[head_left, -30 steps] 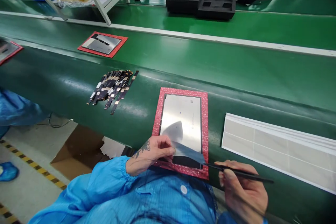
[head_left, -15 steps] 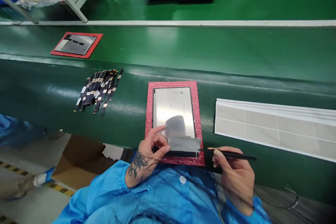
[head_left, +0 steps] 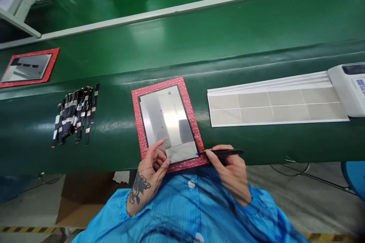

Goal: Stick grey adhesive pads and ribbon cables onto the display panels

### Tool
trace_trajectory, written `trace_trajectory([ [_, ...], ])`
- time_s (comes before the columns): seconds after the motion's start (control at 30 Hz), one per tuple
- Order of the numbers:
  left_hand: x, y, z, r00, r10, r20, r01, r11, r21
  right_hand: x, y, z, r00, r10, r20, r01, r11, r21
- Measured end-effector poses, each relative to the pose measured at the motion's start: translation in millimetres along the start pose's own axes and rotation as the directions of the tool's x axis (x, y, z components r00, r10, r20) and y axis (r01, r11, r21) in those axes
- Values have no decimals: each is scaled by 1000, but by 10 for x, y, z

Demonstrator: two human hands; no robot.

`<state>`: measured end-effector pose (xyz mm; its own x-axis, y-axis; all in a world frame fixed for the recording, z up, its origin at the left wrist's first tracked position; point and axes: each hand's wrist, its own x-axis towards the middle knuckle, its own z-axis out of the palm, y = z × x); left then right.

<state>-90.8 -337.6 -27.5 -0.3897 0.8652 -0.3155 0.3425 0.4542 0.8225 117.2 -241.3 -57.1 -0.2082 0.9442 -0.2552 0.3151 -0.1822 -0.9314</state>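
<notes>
- The left hand (head_left: pixel 151 165) rests at the near left corner of the silver panel (head_left: pixel 165 119), its fingertips pinching the near edge of a grey film strip (head_left: pixel 181 152) that lies across the panel's near end.
- The right hand (head_left: pixel 228 169) is closed around a thin black stylus (head_left: pixel 224 152), gripped like a pen; the tip points left and touches the strip's near right corner.
- The panel lies flat on a red padded mat (head_left: pixel 137 110), which sits on the green worktop (head_left: pixel 199 45) right in front of the person, at its near edge.
- The panel's long axis runs away from the person, tilted slightly to the left at the far end; the strip runs crosswise, from one hand to the other.
- Both hands are at the near short edge, one on each end of the strip, so neither is clearly the nearer; the rest of the panel lies beyond the fingers.
- Well to the left lies a bundle of dark flex cables (head_left: pixel 74 115), and farther left a second panel on a red mat (head_left: pixel 28 66).
- To the right, near the mat but apart from it, lie white sheets of grey labels (head_left: pixel 273 104), with a pale device (head_left: pixel 349 87) at their far right end.
</notes>
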Motion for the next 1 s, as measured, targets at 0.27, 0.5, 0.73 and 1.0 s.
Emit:
trace_trajectory([
  [0.27,25,43,12,1000,24,0,-23,998,51,16,-16,-8,998,-66,1,66,996,-53],
  [0.5,62,175,-23,1000,-12,21,11,998,56,0,-15,-10,995,-100,-2,100,993,-70],
  [0.73,59,153,-11,999,32,23,-32,999,24,-3,0,-8,995,-104,-3,104,992,-72],
  [1.0,56,102,-7,999,41,31,-43,998,47,-5,-16,-14,992,-123,-14,121,987,-105],
])
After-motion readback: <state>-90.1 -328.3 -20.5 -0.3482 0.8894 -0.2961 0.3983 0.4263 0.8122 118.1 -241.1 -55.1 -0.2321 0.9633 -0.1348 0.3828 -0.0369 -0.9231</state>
